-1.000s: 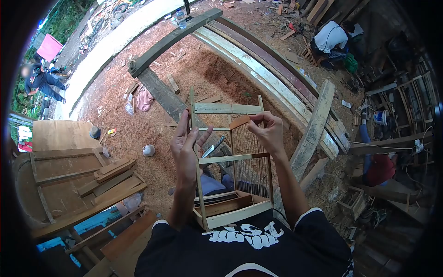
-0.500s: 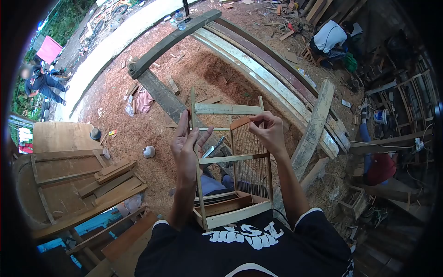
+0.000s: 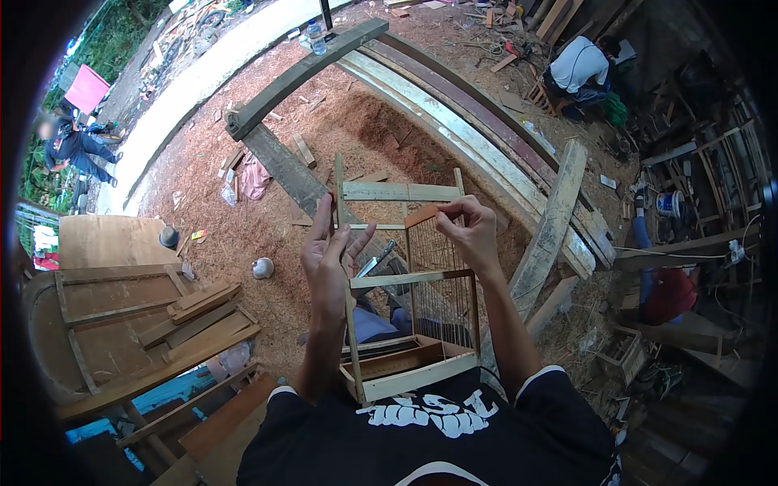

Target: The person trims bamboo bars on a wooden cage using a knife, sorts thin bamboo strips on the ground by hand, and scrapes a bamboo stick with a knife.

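A light wooden cage frame (image 3: 417, 277) with thin upright bars along its right side stands in front of my torso. My left hand (image 3: 326, 263) is at its left post; the post runs between fingers that are stretched and partly spread. My right hand (image 3: 472, 232) pinches the end of a small brown wood piece (image 3: 420, 215) above the thin bars. Whether that piece is fixed to them I cannot tell. A brown board (image 3: 401, 361) sits low inside the frame. Behind the frame, a knife (image 3: 374, 257) shows between the posts.
Long planks (image 3: 454, 134) and a weathered beam (image 3: 551, 223) lie beyond the frame. Wood shavings cover the ground. Stacked boards (image 3: 198, 312) are at left, with a white round object (image 3: 262, 268) nearby. One person (image 3: 579, 69) crouches back right; another (image 3: 81, 150) is far left.
My right hand has shifted very slightly left along the brown wood piece. The left hand and the cage frame stay almost where they were.
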### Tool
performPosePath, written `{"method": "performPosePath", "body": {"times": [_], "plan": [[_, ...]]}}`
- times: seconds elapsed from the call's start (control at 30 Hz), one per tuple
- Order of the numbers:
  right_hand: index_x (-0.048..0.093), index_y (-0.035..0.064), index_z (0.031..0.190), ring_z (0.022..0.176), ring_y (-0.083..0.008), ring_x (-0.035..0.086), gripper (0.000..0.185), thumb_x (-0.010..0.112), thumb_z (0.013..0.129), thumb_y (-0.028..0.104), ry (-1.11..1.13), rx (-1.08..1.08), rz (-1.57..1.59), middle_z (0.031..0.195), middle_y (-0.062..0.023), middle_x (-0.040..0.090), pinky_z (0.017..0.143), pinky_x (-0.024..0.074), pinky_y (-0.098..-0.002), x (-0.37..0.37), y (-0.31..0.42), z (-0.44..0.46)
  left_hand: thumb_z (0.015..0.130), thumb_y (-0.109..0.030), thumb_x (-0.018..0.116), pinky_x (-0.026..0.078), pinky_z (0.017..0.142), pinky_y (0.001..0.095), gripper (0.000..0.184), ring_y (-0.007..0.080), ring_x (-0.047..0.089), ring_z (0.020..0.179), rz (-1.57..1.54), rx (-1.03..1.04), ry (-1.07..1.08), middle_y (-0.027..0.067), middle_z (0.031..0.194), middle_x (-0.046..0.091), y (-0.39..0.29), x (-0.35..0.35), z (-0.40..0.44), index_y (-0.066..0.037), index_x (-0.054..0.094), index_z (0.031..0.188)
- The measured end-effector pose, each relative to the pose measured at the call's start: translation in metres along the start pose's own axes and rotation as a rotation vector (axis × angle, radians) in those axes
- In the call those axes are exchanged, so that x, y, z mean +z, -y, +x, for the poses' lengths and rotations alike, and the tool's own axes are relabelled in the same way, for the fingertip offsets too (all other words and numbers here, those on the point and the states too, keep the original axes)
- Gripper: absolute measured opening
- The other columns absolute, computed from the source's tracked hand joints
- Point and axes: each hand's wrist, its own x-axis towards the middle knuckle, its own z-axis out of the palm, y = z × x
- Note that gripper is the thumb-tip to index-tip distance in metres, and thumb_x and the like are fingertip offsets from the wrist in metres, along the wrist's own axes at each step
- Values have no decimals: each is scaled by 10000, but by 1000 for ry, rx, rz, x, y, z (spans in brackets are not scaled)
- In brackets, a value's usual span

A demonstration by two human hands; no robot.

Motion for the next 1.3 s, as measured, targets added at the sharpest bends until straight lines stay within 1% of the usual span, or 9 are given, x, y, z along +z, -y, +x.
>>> {"method": "performPosePath", "body": {"times": [0.17,0.27,0.37,0.57,0.67,0.77,0.87,1.07,1.3], "plan": [[765,-14,915,743,-105,646,129,784,811,61,-6,-19,-2,874,-74,674,711,519,-255,1,-2,-1,1030,58,390,586,1035,435,538,288,577,1274,-7,-8,9,232,1580,337,-1,0,-1,133,216,1534],[757,-20,906,746,-100,653,116,776,815,51,-40,18,1,872,-72,674,703,519,-249,4,2,-3,1030,59,389,586,1035,435,535,286,572,1279,-13,-10,9,234,1581,331,1,-3,0,134,223,1532],[736,-31,909,752,-68,609,85,760,857,31,-26,22,-13,884,-25,649,678,504,-228,4,0,-5,1030,60,387,586,1036,434,529,286,571,1281,-13,-6,8,233,1581,328,2,-3,0,132,231,1531],[733,-34,928,755,-68,606,96,751,870,41,-38,5,-70,881,-29,648,689,498,-224,7,4,-6,1029,63,390,590,1033,429,521,280,583,1262,-17,-14,15,228,1559,359,2,-4,-1,121,255,1529],[729,-29,961,725,-49,563,115,735,912,74,-38,-38,-78,870,-10,631,651,466,-221,11,-5,-6,1027,64,394,596,1026,429,519,265,601,1230,-23,-24,12,224,1542,383,2,-3,-2,116,267,1528],[733,-26,903,722,-123,638,184,754,896,156,-77,68,-41,823,-73,671,700,511,-291,11,-1,-7,1025,66,393,602,1020,430,518,249,615,1201,-43,-32,4,220,1534,396,1,-5,-2,113,272,1527],[723,-29,884,698,-118,605,216,738,917,184,-97,102,-88,795,-62,658,677,491,-294,8,-6,-7,1025,65,392,606,1016,427,518,248,619,1192,-54,-26,4,219,1538,388,1,-5,-3,114,271,1527],[721,-21,874,676,-85,574,205,728,924,178,-21,169,-33,813,-67,648,624,465,-272,2,4,-7,1025,60,382,608,1014,412,522,278,609,1217,-49,-17,32,227,1572,331,2,-6,-2,124,253,1527],[724,-22,882,650,-88,561,223,749,905,199,30,157,-94,821,-71,642,612,466,-271,-1,1,-3,1030,55,372,615,1004,404,516,297,598,1240,-21,-23,30,232,1597,280,1,-6,-5,123,250,1527]]}}
